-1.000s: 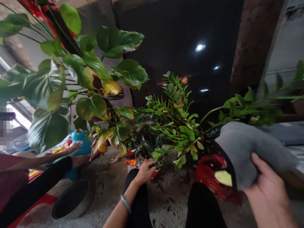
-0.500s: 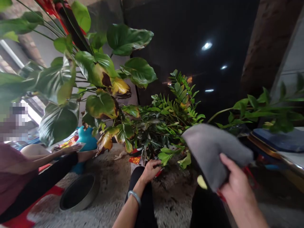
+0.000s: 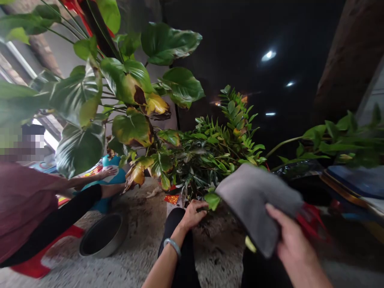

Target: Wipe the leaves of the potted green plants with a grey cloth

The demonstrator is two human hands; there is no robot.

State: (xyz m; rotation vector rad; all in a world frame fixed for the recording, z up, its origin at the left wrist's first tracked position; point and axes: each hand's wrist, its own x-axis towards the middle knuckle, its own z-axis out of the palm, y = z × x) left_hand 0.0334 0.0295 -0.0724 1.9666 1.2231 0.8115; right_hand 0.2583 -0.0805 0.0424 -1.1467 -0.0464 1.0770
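My right hand (image 3: 295,240) grips a folded grey cloth (image 3: 258,200), thumb on top, at the right of the plants. Below the cloth's lower edge a small yellow-green piece (image 3: 250,245) shows, possibly a leaf. My left hand (image 3: 193,215), with a pale bangle on the wrist, is low at the foot of the bushy green plant (image 3: 210,156). Its fingers are curled beside a bright green leaf (image 3: 212,200); what they pinch is hidden. The cloth covers some of the plant's lower foliage.
A tall plant with large, partly yellowed leaves (image 3: 132,128) overhangs the left. A dark round basin (image 3: 103,236) stands on the floor. At left, another person (image 3: 27,200) sits on a red stool (image 3: 36,264) by a turquoise object (image 3: 120,176). A red stool-like object (image 3: 312,220) is at right.
My right hand has moved the cloth left and slightly down, over lower leaves seen before. My left hand shifts slightly right in view. The other person's arm has stretched out to the turquoise object.
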